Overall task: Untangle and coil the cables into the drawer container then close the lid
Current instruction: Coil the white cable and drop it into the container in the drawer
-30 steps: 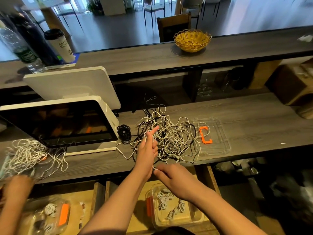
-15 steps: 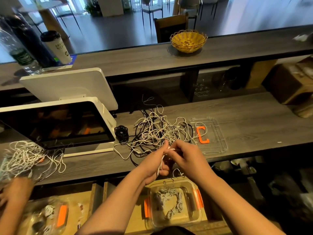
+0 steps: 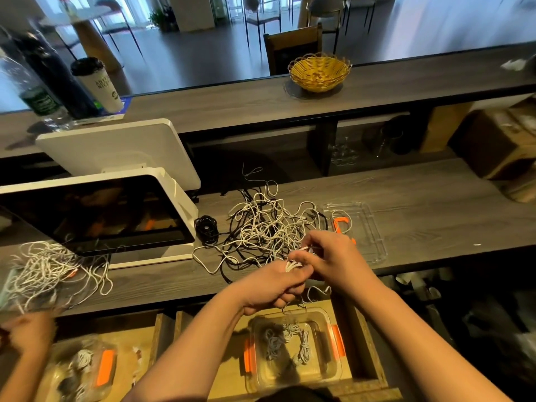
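Behind the grey wood-grain table point(image 3: 420, 216) runs a higher ledge of the same wood, carrying a yellow wicker basket point(image 3: 319, 71), a paper cup point(image 3: 100, 84) and bottles at its left end, with chairs and a bare dark floor beyond. On the table itself a white point-of-sale screen point(image 3: 95, 213) takes the left side, a second heap of white cord point(image 3: 49, 271) lies at the front left edge, and another person's hand point(image 3: 29, 332) works below it.

Your tangle of cables point(image 3: 266, 227), white and black mixed, sits mid-table, with the clear lid point(image 3: 368, 230) and its orange clip just to the right of it. Your left hand point(image 3: 272, 288) has its grip curled round a small bundle of white loops; your right hand point(image 3: 330, 259) pinches the strand that feeds into that bundle, right at the front edge. The drawer container point(image 3: 293, 349) stands open in the drawer directly below your hands, with a few coiled cables already inside.

Watch the strand that runs back into the heap: if you pull before it is free, I judge it will drag the whole tangle toward the front edge and tighten the knots. White loops already hang over that edge, and they may snag on the drawer front. A loose grip on the left could let the coil spring apart before it reaches the container. The lid lies near the heap, so a sweep of cable might shove it.
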{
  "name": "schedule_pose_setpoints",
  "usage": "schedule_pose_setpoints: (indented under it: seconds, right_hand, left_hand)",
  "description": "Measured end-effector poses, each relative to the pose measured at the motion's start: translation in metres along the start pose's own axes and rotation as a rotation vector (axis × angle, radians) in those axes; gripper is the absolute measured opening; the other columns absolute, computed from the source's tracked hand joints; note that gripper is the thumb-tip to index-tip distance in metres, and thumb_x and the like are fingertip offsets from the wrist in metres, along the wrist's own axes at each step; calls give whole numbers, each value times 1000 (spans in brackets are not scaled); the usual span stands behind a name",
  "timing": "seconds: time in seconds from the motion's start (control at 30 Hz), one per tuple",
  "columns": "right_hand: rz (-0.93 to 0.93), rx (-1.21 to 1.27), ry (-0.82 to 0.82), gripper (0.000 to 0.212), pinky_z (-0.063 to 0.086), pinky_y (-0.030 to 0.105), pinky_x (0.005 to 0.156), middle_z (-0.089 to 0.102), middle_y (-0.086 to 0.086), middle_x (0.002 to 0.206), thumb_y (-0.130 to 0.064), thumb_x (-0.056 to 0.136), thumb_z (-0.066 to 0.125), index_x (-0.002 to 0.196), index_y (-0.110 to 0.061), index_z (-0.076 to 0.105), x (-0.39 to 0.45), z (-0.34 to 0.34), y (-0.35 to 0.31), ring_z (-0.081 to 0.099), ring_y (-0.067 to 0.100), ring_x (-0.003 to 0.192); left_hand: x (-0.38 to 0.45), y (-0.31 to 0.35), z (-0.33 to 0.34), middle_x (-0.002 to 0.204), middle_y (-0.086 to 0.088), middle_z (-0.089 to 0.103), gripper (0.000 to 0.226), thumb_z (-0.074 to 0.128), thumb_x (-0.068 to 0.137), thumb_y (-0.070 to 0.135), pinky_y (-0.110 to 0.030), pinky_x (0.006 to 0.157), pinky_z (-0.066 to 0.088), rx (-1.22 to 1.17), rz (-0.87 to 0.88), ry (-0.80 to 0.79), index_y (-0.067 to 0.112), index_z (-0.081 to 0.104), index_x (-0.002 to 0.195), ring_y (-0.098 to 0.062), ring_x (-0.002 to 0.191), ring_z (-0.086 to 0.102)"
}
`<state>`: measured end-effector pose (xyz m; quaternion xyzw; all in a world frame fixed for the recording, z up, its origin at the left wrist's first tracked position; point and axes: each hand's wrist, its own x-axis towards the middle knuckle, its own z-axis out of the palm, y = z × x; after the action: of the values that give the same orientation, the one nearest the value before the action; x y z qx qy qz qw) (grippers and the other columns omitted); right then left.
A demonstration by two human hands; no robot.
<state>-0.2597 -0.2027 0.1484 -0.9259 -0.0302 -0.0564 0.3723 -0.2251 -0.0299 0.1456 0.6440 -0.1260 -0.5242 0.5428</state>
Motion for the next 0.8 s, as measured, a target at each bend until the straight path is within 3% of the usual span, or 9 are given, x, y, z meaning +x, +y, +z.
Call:
schedule_pose_setpoints:
  seconds: [0.07,0.17,0.3,0.4,0.5,0.57,0.67,0.8]
  right_hand:
    - [2,-18,14,30,40,26,64,59,-12,75,-49,85,66,86,-19,65,0,-5,5,56,8,72]
    - [30,18,34,31,44,27,62,61,-9,71,-49,87,62,84,-18,65,-2,-14,12,56,7,67]
    - [85,82,38,24,44,27,60,61,-5,66,-42,89,65,84,-18,67,-5,-24,19,55,9,62]
    - [95,109,10,19,45,32,60,60,-4,65,-36,95,61,84,-22,66,-7,-24,24,54,9,61]
    - [105,134,-32,19,38,23,55,57,-6,63,-34,98,58,81,-26,63,-9,-20,28,51,6,58]
    - [108,169,-62,19,37,20,54,58,-8,64,-35,99,56,83,-27,64,-9,-15,27,52,5,58]
    - [94,230,-88,20,46,23,60,66,-12,76,-32,101,53,86,-42,61,-11,-8,21,60,3,69]
    - [96,285,-139,23,46,30,61,65,-9,72,-33,102,49,87,-29,66,-16,2,19,59,6,64]
  left_hand:
    - [0,2,1,65,7,42,32,46,102,46,-21,49,24,-7,-6,16,18,55,89,-7,54,30]
    - [1,3,2,67,7,50,32,41,105,42,-18,47,29,-23,13,85,22,60,122,-6,54,36]
    - [5,2,5,74,0,62,42,41,96,52,-24,53,45,16,122,206,30,61,126,-10,57,53]
    - [10,1,10,87,-9,71,50,45,92,50,-32,73,57,-214,170,327,22,61,130,-21,77,66]
    - [14,2,16,115,-15,73,42,41,100,43,-41,101,52,-448,243,368,24,65,128,-27,111,69]
    - [15,6,23,125,-16,69,42,35,105,41,-43,106,48,-591,279,347,25,61,134,-26,121,65]
    - [16,10,33,128,-16,68,44,29,107,43,-41,104,48,-729,324,360,27,57,138,-26,121,64]
    - [22,8,39,120,-14,70,46,33,104,48,-39,102,48,-931,419,414,29,56,139,-24,114,66]
